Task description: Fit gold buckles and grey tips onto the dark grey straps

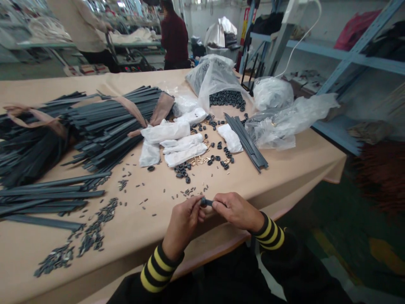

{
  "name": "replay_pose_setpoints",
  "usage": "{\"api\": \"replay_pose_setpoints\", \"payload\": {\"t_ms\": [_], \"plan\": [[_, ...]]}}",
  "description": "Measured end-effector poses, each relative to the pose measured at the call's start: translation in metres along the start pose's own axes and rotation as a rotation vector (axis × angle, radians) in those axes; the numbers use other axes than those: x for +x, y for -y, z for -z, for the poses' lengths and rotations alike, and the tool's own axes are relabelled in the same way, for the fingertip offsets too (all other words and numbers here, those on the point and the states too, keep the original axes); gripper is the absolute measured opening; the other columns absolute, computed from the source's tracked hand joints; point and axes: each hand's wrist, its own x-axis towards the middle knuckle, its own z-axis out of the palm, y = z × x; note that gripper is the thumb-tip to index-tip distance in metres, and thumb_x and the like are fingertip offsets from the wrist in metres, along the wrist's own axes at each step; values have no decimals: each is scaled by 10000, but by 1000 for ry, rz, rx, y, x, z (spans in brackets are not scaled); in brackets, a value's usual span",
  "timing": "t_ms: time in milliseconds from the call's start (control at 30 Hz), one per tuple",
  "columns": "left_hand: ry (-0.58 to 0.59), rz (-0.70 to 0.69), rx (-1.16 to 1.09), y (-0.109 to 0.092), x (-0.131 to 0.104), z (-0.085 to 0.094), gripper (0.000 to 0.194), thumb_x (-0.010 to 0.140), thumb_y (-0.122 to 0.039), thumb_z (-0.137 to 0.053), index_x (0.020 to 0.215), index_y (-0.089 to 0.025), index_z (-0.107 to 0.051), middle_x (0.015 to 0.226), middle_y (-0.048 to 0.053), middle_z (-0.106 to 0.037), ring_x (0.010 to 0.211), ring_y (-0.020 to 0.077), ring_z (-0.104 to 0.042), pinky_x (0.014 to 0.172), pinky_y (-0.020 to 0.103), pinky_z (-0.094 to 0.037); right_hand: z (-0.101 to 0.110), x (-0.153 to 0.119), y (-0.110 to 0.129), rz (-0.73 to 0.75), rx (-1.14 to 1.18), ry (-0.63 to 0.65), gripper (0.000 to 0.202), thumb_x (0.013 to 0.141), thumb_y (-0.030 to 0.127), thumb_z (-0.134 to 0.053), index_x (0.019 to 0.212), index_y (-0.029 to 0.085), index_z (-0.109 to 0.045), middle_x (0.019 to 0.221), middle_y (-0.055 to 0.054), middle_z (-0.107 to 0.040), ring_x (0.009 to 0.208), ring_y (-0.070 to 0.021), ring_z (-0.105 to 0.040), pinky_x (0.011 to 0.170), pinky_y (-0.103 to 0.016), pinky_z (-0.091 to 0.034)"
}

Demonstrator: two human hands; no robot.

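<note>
We find both hands closed on one narrow dark strip [209,203], near each other, with a short length of it visible between them. The left hand [186,215] pinches the end where a small dark loop [203,201] appears to sit; the right hand [236,209] grips further along. The piece is held above the near edge of the surface [133,236]. Whether the loop is fully seated we cannot tell, as fingers cover part of it.

We note the following risks. The loop is small and held only by fingertips; a slack left pinch or an uneven pull from the right could let it twist, slip off and drop over the edge. A bent strip could bind inside it.

Just beyond the hands lie loose small dark pieces [188,193]; a sleeve or wrist brushing them could scatter them. Further back, dark loops [182,171] are mingled with gold-coloured links [200,160] beside white packets [185,155]. In our judgement, a hurried reach there could pick up the wrong part or snag several together.
</note>
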Motion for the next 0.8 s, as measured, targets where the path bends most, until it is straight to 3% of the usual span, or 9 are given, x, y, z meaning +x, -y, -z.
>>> {"api": "replay_pose_setpoints", "payload": {"t_ms": [133, 267, 467, 633, 700, 800], "plan": [[-156, -135, 198, 7, -15, -12, 270, 854, -240, -353, 1000, -148, -561, 681, 42, -617, 594, 135, -596, 597, 251, -490, -8, -2, -2, -37, 72, -19, 239, 832, 209, -395, 611, 148, -462, 542, 32, -422, 525, -79, -393, 507, -205, -261], [-78, -139, 272, 9, -19, -13, 292, 855, -234, -346, 1069, -157, -529, 738, 61, -639, 621, 147, -607, 624, 256, -486, -8, -4, -4, 6, 124, 37, 228, 830, 215, -409, 634, 145, -505, 563, 23, -458, 541, -88, -414, 514, -207, -284], [86, 42, -47, -5, -8, -8, 294, 854, -331, -355, 959, -150, -562, 574, -3, -557, 479, 118, -548, 518, 232, -458, -12, -7, -7, 85, 300, 76, 239, 870, 240, -373, 701, 151, -517, 595, 24, -483, 544, -83, -423, 537, -201, -328], [-132, 168, -236, -8, -3, -8, 177, 775, -357, -508, 772, -186, -461, 471, -85, -431, 361, 69, -405, 373, 180, -339, -23, -5, -5, -20, 341, -22, 278, 904, 362, -305, 733, 175, -421, 531, 46, -412, 475, -79, -385, 483, -199, -297], [-32, 215, -318, -7, -5, -10, 225, 772, -395, -505, 718, -192, -424, 437, -97, -397, 326, 62, -360, 328, 172, -277, -27, -4, -3, -40, 319, -88, 268, 908, 390, -283, 822, 179, -424, 555, 36, -447, 497, -94, -432, 501, -209, -311], [162, 228, -394, -6, -7, -14, 279, 776, -431, -494, 677, -174, -448, 448, -79, -413, 343, 58, -367, 339, 175, -283, -31, -2, -1, -49, 271, -128, 274, 900, 417, -298, 942, 178, -424, 629, 1, -531, 571, -125, -507, 535, -226, -333]]}}
